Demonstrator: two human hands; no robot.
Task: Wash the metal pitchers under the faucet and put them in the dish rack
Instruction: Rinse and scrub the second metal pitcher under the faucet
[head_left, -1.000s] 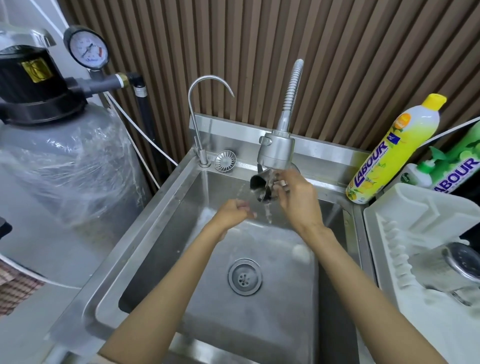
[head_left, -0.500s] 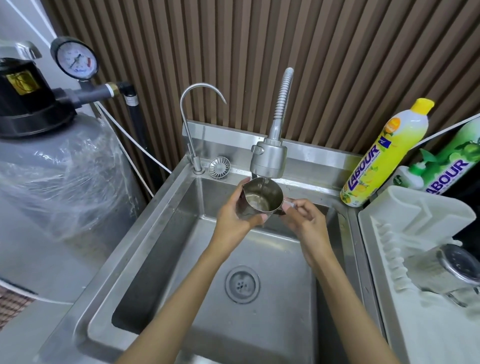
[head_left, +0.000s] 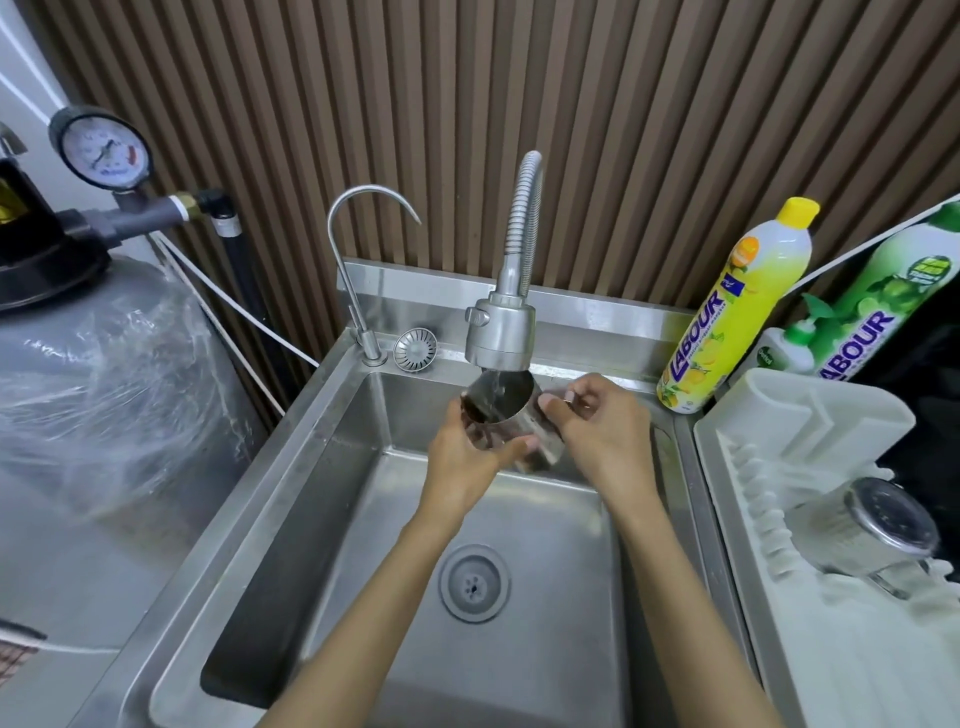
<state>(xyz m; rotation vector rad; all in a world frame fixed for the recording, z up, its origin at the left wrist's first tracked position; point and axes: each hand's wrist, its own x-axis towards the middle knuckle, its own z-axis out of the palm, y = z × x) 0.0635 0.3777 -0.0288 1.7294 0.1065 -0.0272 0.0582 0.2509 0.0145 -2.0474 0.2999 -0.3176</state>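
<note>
At nine o'clock of the sink (head_left: 311, 441) stands a grey tank (head_left: 104, 389) wrapped in clear plastic film, with a pressure gauge (head_left: 101, 148) on the pipe above it. A thin gooseneck tap (head_left: 358, 260) rises from the sink's eleven o'clock corner, and a round strainer cap (head_left: 414, 349) lies just beside its base. The basin shows only its drain (head_left: 474, 582), at six o'clock of the hands.

The left grip (head_left: 462, 457) cups the metal pitcher (head_left: 524, 431) from seven o'clock, fingers curled round its far wall and thumb lying across the near one. The pitcher is held tilted over the back of the basin, its mouth turned up toward twelve o'clock, directly under the faucet (head_left: 500, 332). A thin stream of water runs into it; how full it is cannot be told. The right grip (head_left: 597, 426) closes on the pitcher from three o'clock, thumb against the wall and fingers curled where the handle sits, mostly hidden.

On the tabletop at two o'clock stand a yellow detergent bottle (head_left: 727, 317), a small white pump bottle (head_left: 784, 351) and a green detergent bottle (head_left: 872, 306). At four o'clock the white dish rack (head_left: 779, 415) holds a second pitcher (head_left: 862, 530) lying on its side, a round end toward two o'clock; its inside is not visible.
</note>
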